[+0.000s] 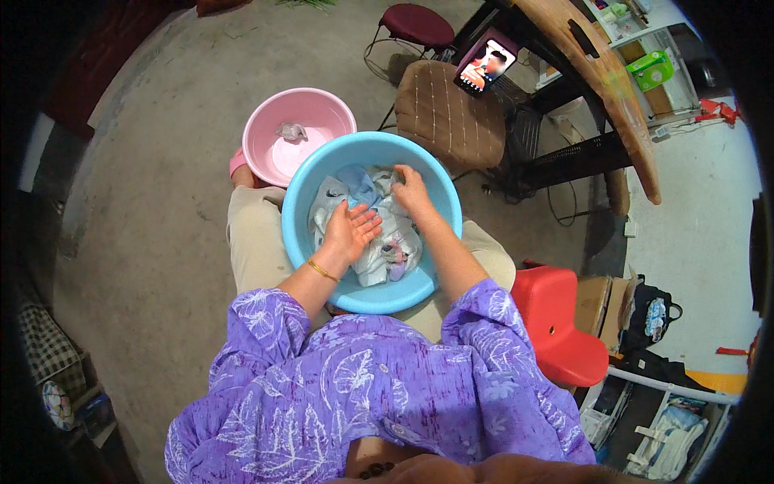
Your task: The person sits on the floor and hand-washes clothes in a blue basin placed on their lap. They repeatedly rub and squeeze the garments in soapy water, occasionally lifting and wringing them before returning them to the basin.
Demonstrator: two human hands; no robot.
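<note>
A light-blue plastic basin (438, 163) rests on my lap, holding a pile of small cloth pieces (396, 233), white, pale blue and some pinkish. My left hand (354, 228) is over the pile with its palm turned up, fingers spread and nothing in it. At the basin's upper right, my right hand (410, 192) bends its fingers at the edge of the pile; whether it pinches a cloth is unclear. Touching the blue basin's far left side is a pink basin (257, 130) with one crumpled pale cloth (292, 131) inside.
Beyond the basins stands a brown cushioned chair (447, 115) with a lit phone (487, 65) above it. A maroon stool (417, 25) is farther off. To my right are a red plastic seat (553, 327) and a wooden tabletop (611, 78).
</note>
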